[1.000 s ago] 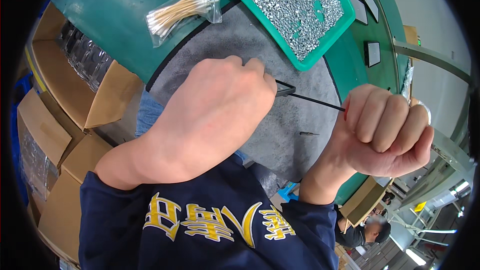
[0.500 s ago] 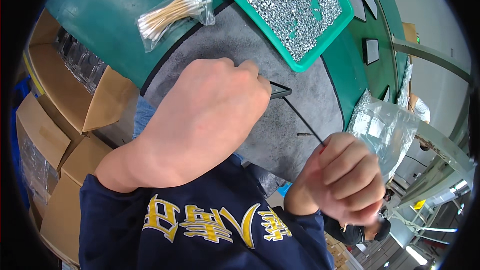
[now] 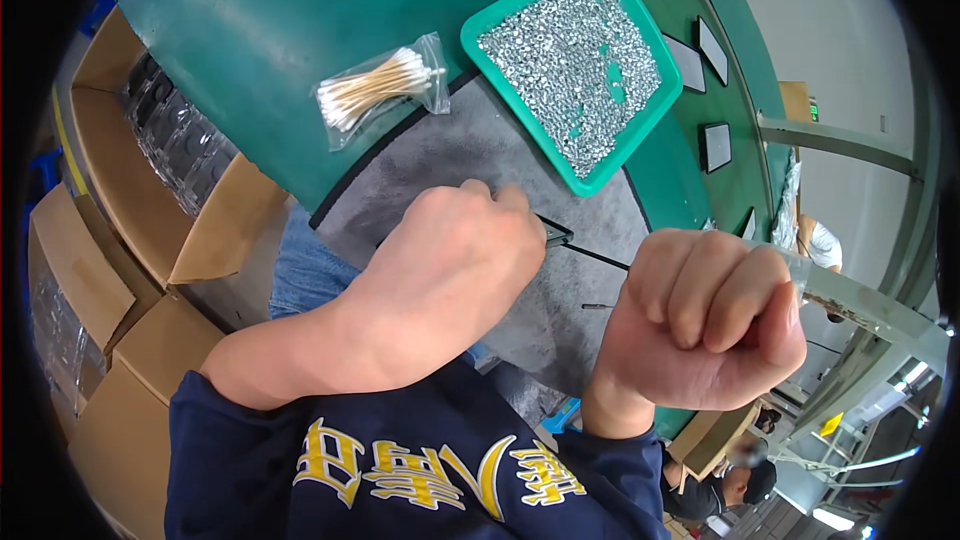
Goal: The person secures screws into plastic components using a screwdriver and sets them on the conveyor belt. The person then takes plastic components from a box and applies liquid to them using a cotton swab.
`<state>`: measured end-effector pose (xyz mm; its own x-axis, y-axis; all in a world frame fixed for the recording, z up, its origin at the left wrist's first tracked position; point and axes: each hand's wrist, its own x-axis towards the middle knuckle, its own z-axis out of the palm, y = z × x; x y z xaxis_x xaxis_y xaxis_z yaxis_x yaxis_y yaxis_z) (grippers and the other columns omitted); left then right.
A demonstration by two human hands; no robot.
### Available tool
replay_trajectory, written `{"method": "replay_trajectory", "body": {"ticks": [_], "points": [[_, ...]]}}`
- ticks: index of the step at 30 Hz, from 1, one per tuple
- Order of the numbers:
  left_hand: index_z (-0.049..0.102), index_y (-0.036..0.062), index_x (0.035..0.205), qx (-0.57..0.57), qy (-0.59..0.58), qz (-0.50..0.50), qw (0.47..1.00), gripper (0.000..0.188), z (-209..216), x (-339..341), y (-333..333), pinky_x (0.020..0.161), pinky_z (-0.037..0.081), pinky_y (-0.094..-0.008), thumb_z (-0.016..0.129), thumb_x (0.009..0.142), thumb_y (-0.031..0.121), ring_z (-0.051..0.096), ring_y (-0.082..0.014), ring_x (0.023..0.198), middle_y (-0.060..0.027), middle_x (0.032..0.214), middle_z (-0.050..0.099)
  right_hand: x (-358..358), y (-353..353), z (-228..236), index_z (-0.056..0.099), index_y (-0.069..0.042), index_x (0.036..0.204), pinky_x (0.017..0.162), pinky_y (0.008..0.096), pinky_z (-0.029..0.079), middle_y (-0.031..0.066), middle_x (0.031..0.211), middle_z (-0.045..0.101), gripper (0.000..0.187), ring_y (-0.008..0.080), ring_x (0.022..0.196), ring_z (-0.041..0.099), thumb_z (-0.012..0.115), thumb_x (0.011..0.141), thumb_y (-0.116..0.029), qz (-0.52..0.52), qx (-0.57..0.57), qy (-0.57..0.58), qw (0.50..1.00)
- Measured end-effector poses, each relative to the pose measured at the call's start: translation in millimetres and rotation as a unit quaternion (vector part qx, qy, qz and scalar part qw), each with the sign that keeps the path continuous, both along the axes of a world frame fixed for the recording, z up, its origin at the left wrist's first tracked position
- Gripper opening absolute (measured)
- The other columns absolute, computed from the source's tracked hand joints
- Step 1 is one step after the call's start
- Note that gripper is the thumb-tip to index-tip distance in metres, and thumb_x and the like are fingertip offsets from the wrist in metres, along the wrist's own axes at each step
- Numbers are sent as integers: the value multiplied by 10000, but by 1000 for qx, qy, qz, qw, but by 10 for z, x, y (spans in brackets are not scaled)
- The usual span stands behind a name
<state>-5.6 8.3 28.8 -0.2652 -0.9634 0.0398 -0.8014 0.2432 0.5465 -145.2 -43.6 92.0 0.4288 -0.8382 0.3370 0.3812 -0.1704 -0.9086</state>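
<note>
My left hand (image 3: pixel 465 255), back up, is closed around a dark, thin-edged part (image 3: pixel 556 232), mostly hidden by the hand; one corner shows past the fingers. My right hand (image 3: pixel 705 310) makes a fist around a screwdriver whose thin black shaft (image 3: pixel 598 257) reaches left to that corner; its handle is hidden. Whether the tip touches or sits in the part I cannot tell. Both hands are above a grey cloth (image 3: pixel 470 140), on which a short thin metal piece (image 3: pixel 596 306) lies near my right wrist.
Ahead is a green tray (image 3: pixel 478 48) of many small silvery metal pieces. A clear bag of cotton swabs (image 3: pixel 375 90) lies to its left on the green table (image 3: pixel 250 40). Open cardboard boxes (image 3: pixel 225 230) stand at my left. Dark-framed panels (image 3: pixel 713 147) lie far right; another person (image 3: pixel 740 485) is beyond.
My right fist has risen and turned, and the screwdriver's shaft lies flatter than before. The left hand still grips the dark part. The whole view has shifted, with the tray appearing lower.
</note>
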Motion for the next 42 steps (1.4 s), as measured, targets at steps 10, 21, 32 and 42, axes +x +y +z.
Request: {"method": "replay_trajectory", "body": {"ticks": [10,21,32,42], "points": [[598,40,807,0,-27,-18,999,45,8,12,-85,636,498,-375,609,764,39,584,-293,691,-104,844,594,-310,-151,-144,435,-145,653,383,282,219,-7,493,411,399,106,381,244,339,1008,-299,4,40,-77,996],[606,53,791,-7,-42,-17,999,45,21,21,-91,642,498,-374,628,756,34,593,-285,674,-89,816,603,-468,177,-311,417,-166,656,395,264,277,-31,497,419,388,110,376,336,329,1003,-314,-100,-41,-74,991],[598,49,758,-46,23,-7,999,51,-28,41,-58,630,500,-382,621,743,6,585,-294,652,-94,785,598,-164,582,-404,422,-192,587,425,256,249,-54,457,403,398,93,355,284,385,953,-344,-125,-193,49,972],[589,29,779,4,21,-27,999,61,-4,49,-49,618,502,-390,606,740,-15,588,-307,680,-120,818,590,40,400,-175,434,-189,562,400,253,240,-57,456,418,393,88,339,293,444,923,-345,-62,-153,102,981]]}}
